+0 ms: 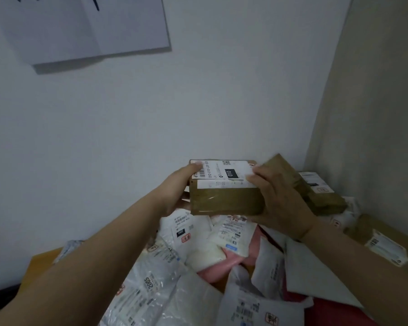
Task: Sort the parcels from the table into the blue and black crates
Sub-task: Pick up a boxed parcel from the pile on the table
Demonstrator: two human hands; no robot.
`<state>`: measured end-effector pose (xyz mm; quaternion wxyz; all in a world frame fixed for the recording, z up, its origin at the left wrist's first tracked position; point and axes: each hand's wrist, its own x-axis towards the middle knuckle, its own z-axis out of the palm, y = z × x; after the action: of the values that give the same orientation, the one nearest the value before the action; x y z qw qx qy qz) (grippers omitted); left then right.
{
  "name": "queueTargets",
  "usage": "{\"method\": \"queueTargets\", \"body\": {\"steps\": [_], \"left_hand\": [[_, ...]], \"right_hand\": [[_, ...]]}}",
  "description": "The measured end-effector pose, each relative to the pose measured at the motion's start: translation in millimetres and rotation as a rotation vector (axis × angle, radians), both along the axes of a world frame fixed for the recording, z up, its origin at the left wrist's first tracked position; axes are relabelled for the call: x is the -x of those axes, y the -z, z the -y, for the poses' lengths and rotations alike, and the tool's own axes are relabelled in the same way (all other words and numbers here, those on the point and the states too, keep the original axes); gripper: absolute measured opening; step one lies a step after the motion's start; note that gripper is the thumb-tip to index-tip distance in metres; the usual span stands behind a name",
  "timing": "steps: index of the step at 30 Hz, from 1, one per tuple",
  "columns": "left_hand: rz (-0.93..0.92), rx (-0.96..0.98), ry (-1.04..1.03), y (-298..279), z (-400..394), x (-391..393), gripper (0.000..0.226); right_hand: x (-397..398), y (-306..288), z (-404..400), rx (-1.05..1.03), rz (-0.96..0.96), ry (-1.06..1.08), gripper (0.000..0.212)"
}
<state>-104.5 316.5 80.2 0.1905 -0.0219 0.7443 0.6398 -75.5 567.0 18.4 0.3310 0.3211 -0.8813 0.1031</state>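
**Brown parcel held above the pile**

Both hands are gripping the brown cardboard parcel (224, 188) at its ends, left hand (178, 191) and right hand (277, 198) opposite, forearms reaching forward. It is hanging above mailer bags (198, 243) heaped on the worktop (41, 260).

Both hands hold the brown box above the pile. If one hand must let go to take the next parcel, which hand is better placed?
Probably the left hand: it only grips the end of the brown box, and white bag parcels lie just beneath it. The right hand wraps the other end more fully, so it could carry alone.
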Motion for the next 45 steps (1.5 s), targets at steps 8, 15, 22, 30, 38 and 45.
{"method": "queueTargets", "body": {"steps": [8,15,22,30,38,45], "left_hand": [[-0.33,-0.15,-0.145,-10,35,-38,0.025],[-0.388,-0.278,-0.077,-15,55,-57,0.013],[-0.503,-0.154,0.178,-32,99,-65,0.047],[-0.381,-0.017,0.384,-56,114,-65,0.055],[-0.382,-0.051,0.031,-32,122,-59,0.072],[-0.429,-0.132,0.135,-30,92,-80,0.081]], "right_hand": [[-27,-27,34,0.716,0.518,0.224,0.075],[-36,-52,83,1.299,0.825,-0.01,0.077],[-51,-72,95,1.251,0.941,-0.087,0.072],[-65,-79,125,0.864,1.249,-0.214,0.072],[-67,-88,148,1.284,0.934,-0.108,0.036],[-71,-90,150,1.33,0.819,-0.074,0.037]]}}
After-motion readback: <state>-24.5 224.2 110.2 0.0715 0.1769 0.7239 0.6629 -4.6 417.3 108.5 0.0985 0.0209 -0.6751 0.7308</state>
